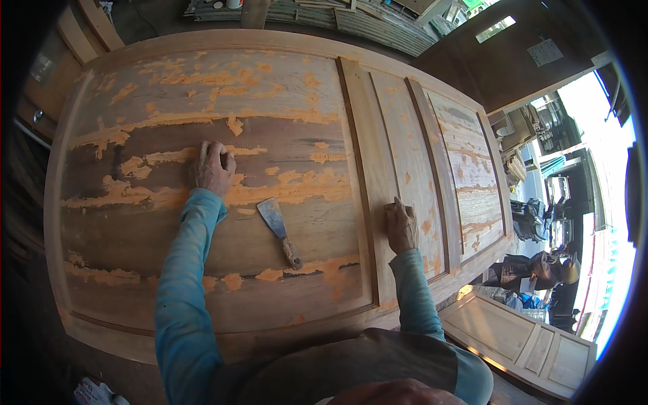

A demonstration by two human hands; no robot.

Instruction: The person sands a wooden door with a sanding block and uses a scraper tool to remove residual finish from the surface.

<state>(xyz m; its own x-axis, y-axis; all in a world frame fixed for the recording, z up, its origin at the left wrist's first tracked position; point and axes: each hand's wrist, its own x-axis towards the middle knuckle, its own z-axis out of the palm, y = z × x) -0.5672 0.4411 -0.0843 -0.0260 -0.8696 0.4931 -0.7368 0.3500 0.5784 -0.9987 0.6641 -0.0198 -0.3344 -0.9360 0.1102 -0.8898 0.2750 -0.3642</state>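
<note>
A large wooden panel door [202, 233] lies flat before me, streaked and patched with orange filler. My left hand [214, 170] rests on the big left panel with its fingers bent and drawn together. Whatever may be under those fingertips is hidden. Over the upright rail right of that panel is my right hand [403, 228], fingers curled in and the index finger reaching forward. I cannot make out what it grips, if anything. Between my hands, untouched, lies a putty knife [275, 220] with a wide metal blade and a smeared handle pointing toward me.
Another panel door [520, 341] lies at the lower right. A dark brown board [516, 57] stands at the upper right. Stacked planks [368, 23] lie beyond the far edge. A person [530, 271] is in the background at right, near the bright opening.
</note>
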